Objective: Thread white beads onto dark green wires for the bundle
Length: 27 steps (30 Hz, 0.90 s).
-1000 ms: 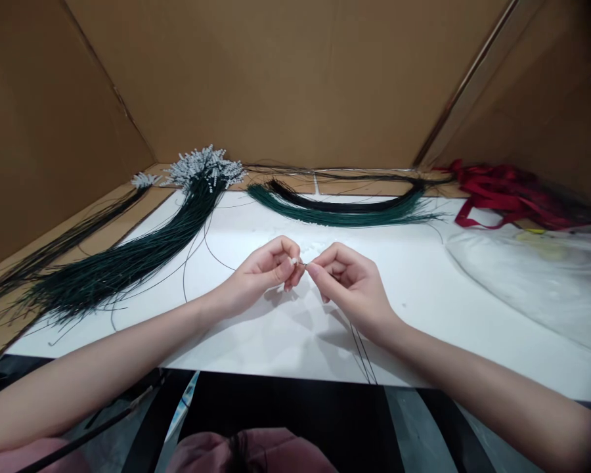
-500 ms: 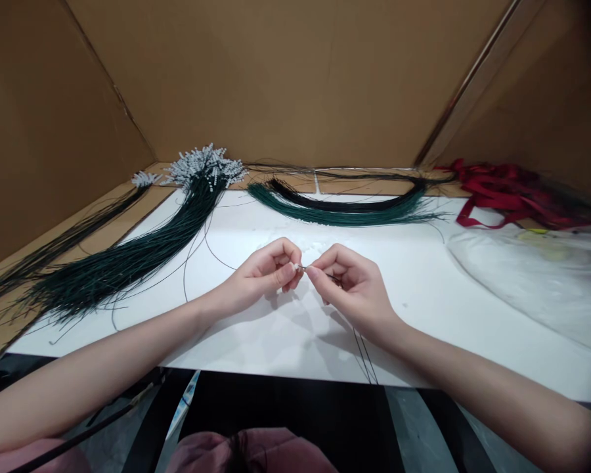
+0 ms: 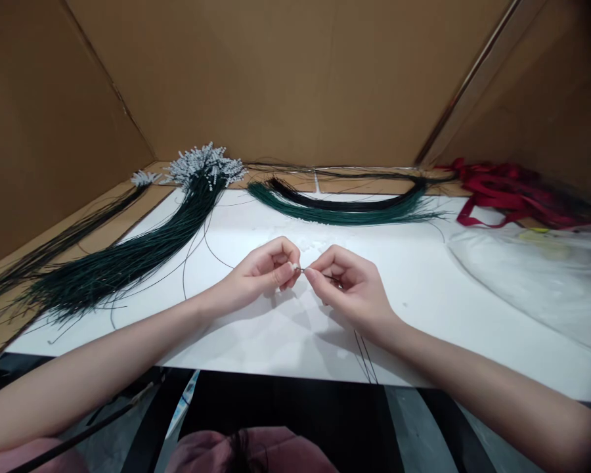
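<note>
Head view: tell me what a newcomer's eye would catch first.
A large bundle of dark green strands with white tips sweeps across the left side. At the far right, red ribbon lies in a vivid tangle. At the centre, the left hand pinches a small white piece and the right hand a dark wire.

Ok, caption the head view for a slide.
Left hand pinches a small white piece, right hand a dark wire, over a white board.

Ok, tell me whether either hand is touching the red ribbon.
No, the red ribbon lies at the back right, apart from the left hand and right hand.
</note>
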Each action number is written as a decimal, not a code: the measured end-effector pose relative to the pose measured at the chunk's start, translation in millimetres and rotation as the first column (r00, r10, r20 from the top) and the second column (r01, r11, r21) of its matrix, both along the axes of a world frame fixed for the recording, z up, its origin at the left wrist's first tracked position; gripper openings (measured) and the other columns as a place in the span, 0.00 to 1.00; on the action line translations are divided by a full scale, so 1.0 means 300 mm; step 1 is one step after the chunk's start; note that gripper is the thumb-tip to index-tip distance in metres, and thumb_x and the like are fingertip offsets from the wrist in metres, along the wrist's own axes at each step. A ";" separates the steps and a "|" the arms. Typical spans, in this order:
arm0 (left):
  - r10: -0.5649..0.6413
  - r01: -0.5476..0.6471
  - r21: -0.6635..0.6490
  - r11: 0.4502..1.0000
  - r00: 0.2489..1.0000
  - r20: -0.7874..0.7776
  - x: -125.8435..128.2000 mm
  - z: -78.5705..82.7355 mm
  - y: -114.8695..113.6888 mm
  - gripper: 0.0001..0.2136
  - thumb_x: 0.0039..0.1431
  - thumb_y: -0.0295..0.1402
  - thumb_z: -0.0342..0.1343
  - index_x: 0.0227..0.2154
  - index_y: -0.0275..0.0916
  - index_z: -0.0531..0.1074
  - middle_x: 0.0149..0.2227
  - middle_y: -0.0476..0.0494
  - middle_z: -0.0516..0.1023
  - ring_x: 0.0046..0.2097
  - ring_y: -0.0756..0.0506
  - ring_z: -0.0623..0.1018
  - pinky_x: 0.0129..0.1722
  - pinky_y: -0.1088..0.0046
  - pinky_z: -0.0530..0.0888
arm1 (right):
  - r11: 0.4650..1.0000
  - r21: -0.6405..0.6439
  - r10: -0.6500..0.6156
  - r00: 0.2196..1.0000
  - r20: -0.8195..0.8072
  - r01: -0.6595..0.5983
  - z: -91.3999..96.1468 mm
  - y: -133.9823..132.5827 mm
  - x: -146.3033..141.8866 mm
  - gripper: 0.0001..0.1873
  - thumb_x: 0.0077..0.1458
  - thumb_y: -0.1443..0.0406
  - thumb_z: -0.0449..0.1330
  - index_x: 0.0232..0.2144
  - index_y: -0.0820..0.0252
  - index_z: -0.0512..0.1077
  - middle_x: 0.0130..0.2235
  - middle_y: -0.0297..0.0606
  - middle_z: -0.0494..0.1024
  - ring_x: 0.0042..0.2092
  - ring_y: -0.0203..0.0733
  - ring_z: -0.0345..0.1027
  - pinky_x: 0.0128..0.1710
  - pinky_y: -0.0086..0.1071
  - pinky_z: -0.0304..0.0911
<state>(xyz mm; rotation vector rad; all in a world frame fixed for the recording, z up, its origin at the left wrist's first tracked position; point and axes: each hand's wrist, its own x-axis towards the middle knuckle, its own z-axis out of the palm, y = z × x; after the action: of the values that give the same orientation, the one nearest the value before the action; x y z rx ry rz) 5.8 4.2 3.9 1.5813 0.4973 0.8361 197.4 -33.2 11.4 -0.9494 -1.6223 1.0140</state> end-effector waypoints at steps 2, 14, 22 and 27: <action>-0.003 0.003 0.008 1.000 1.000 -0.003 -0.001 0.000 0.000 0.08 0.66 0.37 0.52 0.38 0.37 0.65 0.29 0.48 0.66 0.31 0.52 0.66 0.30 0.77 0.62 | 1.000 -0.003 -0.004 1.000 0.004 0.004 -0.001 0.000 0.000 0.11 0.57 0.61 0.61 0.26 0.60 0.67 0.19 0.27 0.63 0.21 0.29 0.54 0.21 0.27 0.47; 0.005 -0.006 -0.003 1.000 1.000 -0.018 -0.001 0.002 -0.001 0.09 0.65 0.39 0.53 0.37 0.38 0.65 0.29 0.49 0.65 0.31 0.51 0.65 0.30 0.77 0.61 | 1.000 -0.005 -0.002 1.000 0.009 0.002 -0.001 0.000 0.002 0.10 0.57 0.62 0.61 0.27 0.59 0.67 0.19 0.27 0.64 0.21 0.29 0.53 0.21 0.27 0.47; 0.003 -0.002 0.015 1.000 0.999 -0.032 -0.007 0.006 0.000 0.09 0.65 0.39 0.53 0.37 0.38 0.65 0.29 0.48 0.65 0.31 0.51 0.65 0.30 0.76 0.62 | 1.000 -0.010 0.008 1.000 0.006 -0.008 0.001 -0.002 0.003 0.10 0.56 0.63 0.60 0.26 0.60 0.66 0.19 0.27 0.62 0.21 0.29 0.52 0.22 0.27 0.47; 0.011 -0.009 0.040 0.999 0.998 -0.059 -0.008 0.009 0.002 0.09 0.65 0.39 0.53 0.36 0.37 0.65 0.29 0.48 0.64 0.32 0.51 0.65 0.32 0.75 0.62 | 1.000 -0.024 0.018 1.000 0.012 -0.018 0.000 -0.003 0.003 0.09 0.55 0.63 0.61 0.26 0.59 0.66 0.19 0.26 0.61 0.21 0.29 0.52 0.22 0.28 0.47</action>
<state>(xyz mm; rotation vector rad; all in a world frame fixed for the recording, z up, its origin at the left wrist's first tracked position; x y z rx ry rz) 3.3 4.7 6.4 1.6452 0.5341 0.8130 198.2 -34.2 11.6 -0.9604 -1.6342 1.0439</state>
